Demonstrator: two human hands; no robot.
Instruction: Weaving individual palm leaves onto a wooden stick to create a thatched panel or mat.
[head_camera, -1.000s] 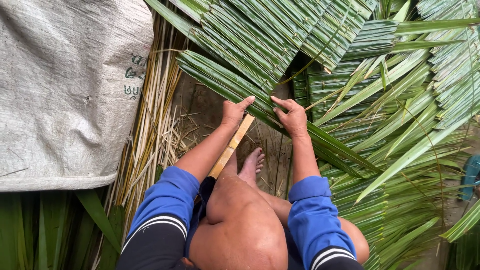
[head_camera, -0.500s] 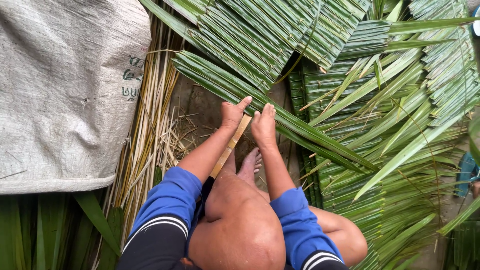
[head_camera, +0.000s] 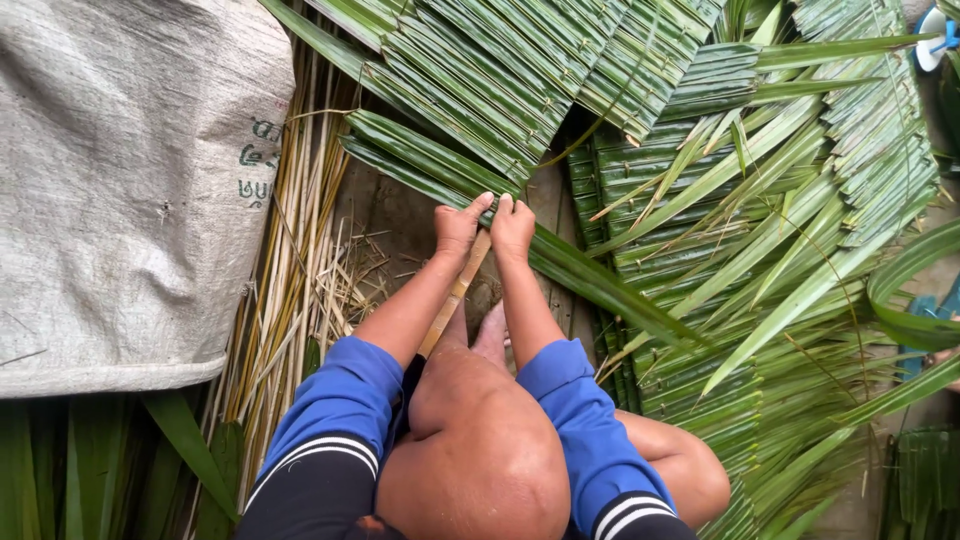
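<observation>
Green palm leaves are lying in folded, stitched sheets (head_camera: 520, 70) across the ground, filling the upper and right parts of the view, with a grey woven sack (head_camera: 130, 190) sitting at the left and a bundle of pale dry stalks (head_camera: 300, 240) running beside it. Nearer the person, one long leaf strip (head_camera: 560, 260) is stretching diagonally, its long axis running from upper left down to lower right, the free end pointing away to the right. A thin wooden slat (head_camera: 458, 290) is angling up from between the knees toward the leaf, crossing under it. The left hand (head_camera: 457, 228) and right hand (head_camera: 512, 228) are sitting side by side, nearly touching, right where slat and leaf meet; both sets of fingers are curling closed over the leaf, pressing it onto the slat, each hand equally near.
</observation>
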